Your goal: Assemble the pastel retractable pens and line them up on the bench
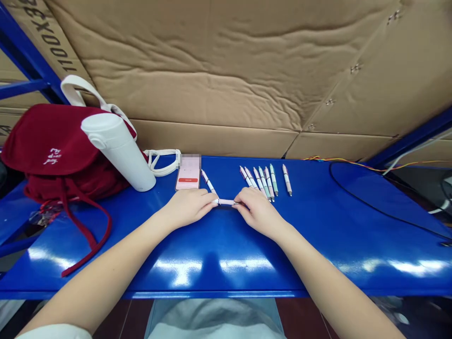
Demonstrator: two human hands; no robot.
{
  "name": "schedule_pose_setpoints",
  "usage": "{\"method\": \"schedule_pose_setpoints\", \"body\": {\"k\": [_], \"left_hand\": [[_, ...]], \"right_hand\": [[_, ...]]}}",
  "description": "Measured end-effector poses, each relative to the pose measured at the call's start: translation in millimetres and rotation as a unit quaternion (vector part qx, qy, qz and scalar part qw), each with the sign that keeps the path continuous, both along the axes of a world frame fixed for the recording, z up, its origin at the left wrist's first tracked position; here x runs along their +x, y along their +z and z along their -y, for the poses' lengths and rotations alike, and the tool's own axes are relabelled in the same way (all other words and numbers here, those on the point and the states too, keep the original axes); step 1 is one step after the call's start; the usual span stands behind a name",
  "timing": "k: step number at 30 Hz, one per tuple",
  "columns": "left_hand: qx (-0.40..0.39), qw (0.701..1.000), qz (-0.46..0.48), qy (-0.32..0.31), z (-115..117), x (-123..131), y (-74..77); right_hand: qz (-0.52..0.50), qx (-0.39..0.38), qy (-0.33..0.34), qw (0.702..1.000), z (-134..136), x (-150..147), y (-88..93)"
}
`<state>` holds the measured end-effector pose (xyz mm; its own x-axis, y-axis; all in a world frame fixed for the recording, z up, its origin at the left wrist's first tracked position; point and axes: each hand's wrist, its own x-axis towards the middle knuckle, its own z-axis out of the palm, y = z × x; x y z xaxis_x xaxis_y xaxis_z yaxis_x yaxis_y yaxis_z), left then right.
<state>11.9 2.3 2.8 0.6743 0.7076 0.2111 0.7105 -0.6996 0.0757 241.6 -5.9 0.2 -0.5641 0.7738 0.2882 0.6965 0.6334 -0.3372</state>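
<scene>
phone screen (188,173): blurred | held pen (226,202): end hidden in right hand (259,213)

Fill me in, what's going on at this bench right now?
A person is holding a pink pen level between their left hand and right hand, pinching either end, above a blue metal bench. A row of pens lies beyond the right hand, and another pen lies beside a phone.

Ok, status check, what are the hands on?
Left hand, right hand: pinching a pink pen, one at each end. Row of pens ahead of right hand. Phone ahead of left hand.
</scene>
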Motion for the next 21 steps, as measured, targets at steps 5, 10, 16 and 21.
{"method": "schedule_pose_setpoints", "body": {"k": [5, 10, 16, 21], "left_hand": [[-0.022, 0.999, 0.002, 0.040, 0.9, 1.2, 2.3], [-0.012, 0.998, 0.003, 0.060, 0.8, 0.1, 2.6], [0.000, 0.998, 0.008, 0.069, 0.1, -0.8, 1.9], [-0.021, 0.998, -0.001, 0.066, -0.1, -1.0, 1.1]], "right_hand": [[-0.015, -0.048, -0.011, 0.999, -1.2, 1.3, 1.1], [-0.036, -0.087, 0.006, 0.996, -2.3, -0.8, -0.2], [-0.084, -0.093, 0.000, 0.992, -1.3, -4.4, -2.8], [-0.079, -0.098, -0.003, 0.992, -0.1, -5.2, -4.0]]}}
